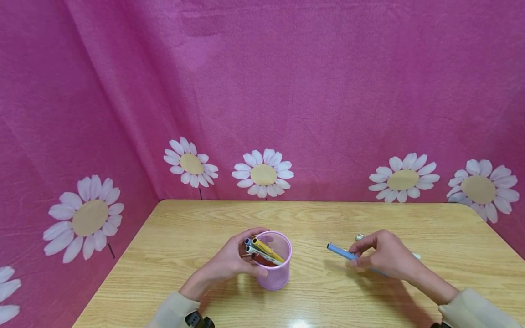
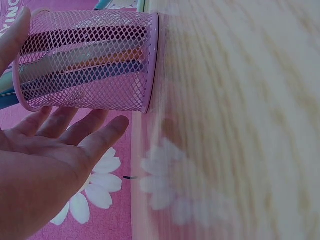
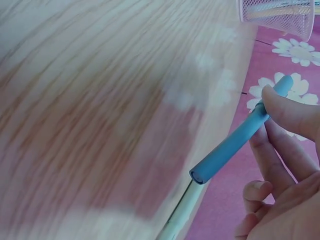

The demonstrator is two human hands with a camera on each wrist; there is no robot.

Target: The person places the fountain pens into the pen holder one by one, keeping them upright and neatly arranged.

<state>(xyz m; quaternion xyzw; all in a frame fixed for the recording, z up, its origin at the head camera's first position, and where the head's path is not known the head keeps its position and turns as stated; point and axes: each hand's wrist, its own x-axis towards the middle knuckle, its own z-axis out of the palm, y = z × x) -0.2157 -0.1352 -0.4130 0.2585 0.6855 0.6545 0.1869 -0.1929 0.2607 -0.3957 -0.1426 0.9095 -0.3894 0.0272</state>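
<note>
A pink mesh pen cup (image 1: 279,278) stands upright on the table, holding several pens, among them a yellow pen (image 1: 267,249). My left hand (image 1: 229,259) holds the cup from its left side, thumb at the front and fingers round the back. In the left wrist view the pens show through the mesh (image 2: 90,65). To the right of the cup, my right hand (image 1: 387,257) pinches a blue marker (image 1: 341,251) between thumb and fingers, tilted above the table. Beneath that hand lies a pale green pen (image 1: 360,237), mostly hidden by it; the right wrist view shows part of this pen (image 3: 181,212).
The wood-grain table (image 1: 197,218) ends at a pink cloth backdrop (image 1: 328,100) printed with white daisies. The cloth also closes off the left side. Bare tabletop lies between the cup and the right hand.
</note>
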